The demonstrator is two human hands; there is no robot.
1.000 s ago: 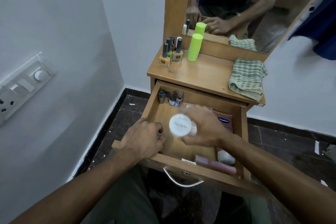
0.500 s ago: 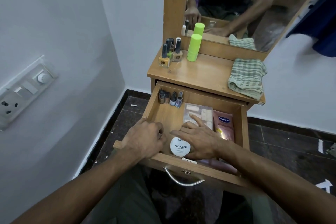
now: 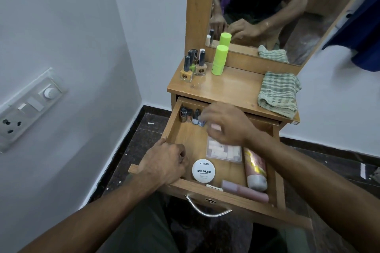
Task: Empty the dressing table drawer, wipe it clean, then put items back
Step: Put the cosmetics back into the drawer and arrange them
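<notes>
Our right hand (image 3: 225, 124), fingers loosely curled and blurred, reaches the small bottles (image 3: 190, 115) in the drawer's (image 3: 174, 127) far-left corner; glass, light, slippery, best pinched by caps. Left hand (image 3: 164, 163) grips the rim.

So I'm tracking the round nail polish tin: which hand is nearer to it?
Left. The left hand rests on the drawer's left wall right beside the tin; the right hand is up at the drawer's back.
</notes>
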